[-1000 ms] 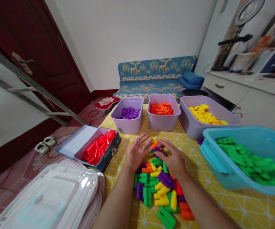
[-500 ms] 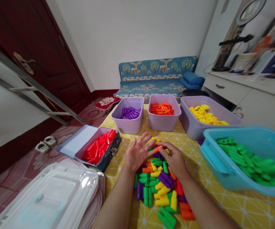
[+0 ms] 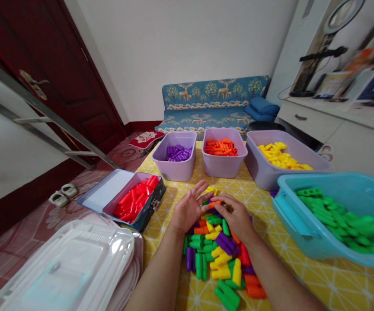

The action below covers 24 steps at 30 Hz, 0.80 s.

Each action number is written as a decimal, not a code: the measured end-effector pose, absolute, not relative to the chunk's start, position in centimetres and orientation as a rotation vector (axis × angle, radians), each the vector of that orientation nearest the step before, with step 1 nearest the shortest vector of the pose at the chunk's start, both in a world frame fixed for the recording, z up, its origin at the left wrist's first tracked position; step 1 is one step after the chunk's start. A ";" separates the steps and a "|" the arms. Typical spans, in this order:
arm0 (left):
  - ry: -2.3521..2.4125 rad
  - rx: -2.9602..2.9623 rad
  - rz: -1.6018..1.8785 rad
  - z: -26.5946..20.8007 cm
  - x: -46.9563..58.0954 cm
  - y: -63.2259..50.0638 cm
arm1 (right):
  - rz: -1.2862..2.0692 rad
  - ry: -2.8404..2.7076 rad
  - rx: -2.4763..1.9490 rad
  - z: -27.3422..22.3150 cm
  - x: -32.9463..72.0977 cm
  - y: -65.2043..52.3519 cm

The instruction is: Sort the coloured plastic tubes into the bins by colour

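Observation:
A heap of mixed plastic pegs (image 3: 221,255) in green, yellow, purple, orange and red lies on the yellow patterned tablecloth (image 3: 303,272). Both hands meet at the heap's far end. My right hand (image 3: 237,218) pinches an orange peg (image 3: 214,202) at its fingertips. My left hand (image 3: 188,209) is held beside it, palm turned toward the peg, fingers spread and holding nothing.
Behind the heap stand three lilac tubs: purple pegs (image 3: 175,157), orange pegs (image 3: 224,152), yellow pegs (image 3: 282,157). A blue tub of green pegs (image 3: 336,216) is at the right, a tin box of red pegs (image 3: 135,199) at the left. A white lid (image 3: 66,268) lies at the near left.
My right hand has picked an orange peg off the heap's far end. My left hand opened wide, then drew in close to the peg.

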<state>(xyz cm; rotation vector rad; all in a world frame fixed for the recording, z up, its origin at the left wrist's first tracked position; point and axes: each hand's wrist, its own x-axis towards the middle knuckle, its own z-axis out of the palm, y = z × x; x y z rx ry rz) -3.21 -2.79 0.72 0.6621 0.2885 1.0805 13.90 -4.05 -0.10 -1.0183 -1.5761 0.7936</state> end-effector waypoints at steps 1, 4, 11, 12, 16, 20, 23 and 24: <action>0.291 0.650 1.082 0.7 -3.1 -2.8 | 0.792 -1.589 -1.010 0.0 13.8 -4.1; 0.251 0.561 1.114 0.9 -2.8 -2.8 | 0.813 -1.517 -1.021 0.0 13.7 -4.3; 0.038 0.281 1.340 1.0 -3.6 -2.8 | 0.940 -1.269 -1.062 -0.1 14.2 -4.2; 0.017 0.256 1.358 0.8 -3.8 -2.8 | 0.954 -1.270 -1.065 -0.1 14.2 -4.2; 0.032 0.226 1.391 0.3 -4.3 -2.7 | 0.983 -1.277 -1.070 -0.1 14.3 -4.2; 0.149 0.284 1.399 0.5 -4.2 -2.6 | 0.976 -1.285 -1.073 -0.2 14.4 -4.1; 0.211 0.341 1.424 0.4 -4.1 -2.5 | 0.967 -1.289 -1.073 -0.2 14.4 -4.1; 0.227 0.362 1.429 0.3 -4.2 -2.5 | 0.965 -1.288 -1.075 -0.2 14.4 -4.2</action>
